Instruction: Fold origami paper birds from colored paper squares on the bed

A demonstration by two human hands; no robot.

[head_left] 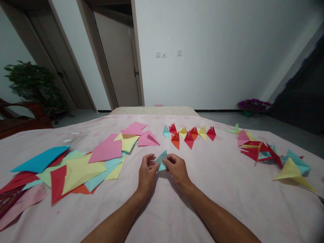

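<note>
A small light-blue piece of folded paper [161, 158] is held up between my two hands, just above the cloth. My left hand [149, 170] pinches its lower left side with thumb and fingers. On the other side my right hand [177, 167] grips the right edge, the thumb lying across the paper. Part of the piece is hidden behind the fingers. Beyond the hands stand several small folded paper birds in red [189, 139], yellow [202, 133], orange [175, 140] and light blue [166, 132].
Loose paper sheets, among them a yellow one [82, 171] and a pink one [107, 151], overlap on the left. More folded pieces, including a yellow one [291, 172], lie at the right. A pink patterned cloth [217, 202] covers the table.
</note>
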